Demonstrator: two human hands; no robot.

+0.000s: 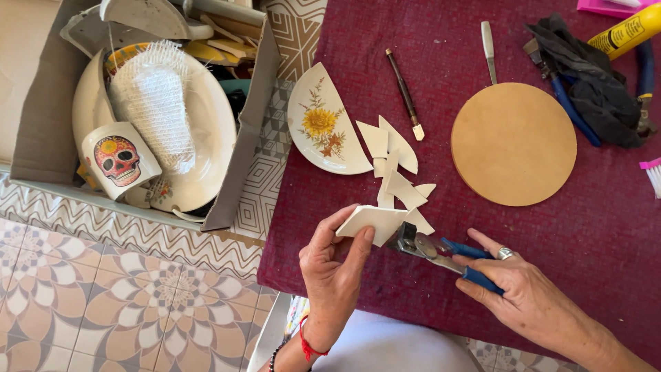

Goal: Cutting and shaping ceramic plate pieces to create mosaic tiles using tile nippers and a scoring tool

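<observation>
The left hand [335, 265] is pinching a white shard [372, 222] over the maroon cloth [358, 275], just below the loose shards [399, 176]. The right hand [530, 293] is gripping the blue-handled nippers [441, 251], with the head touching the shard's right edge. Risk: an off-line bite may be cracking the shard unevenly, flinging chips, or nicking the left fingers [358, 248] close beside the jaws.
</observation>
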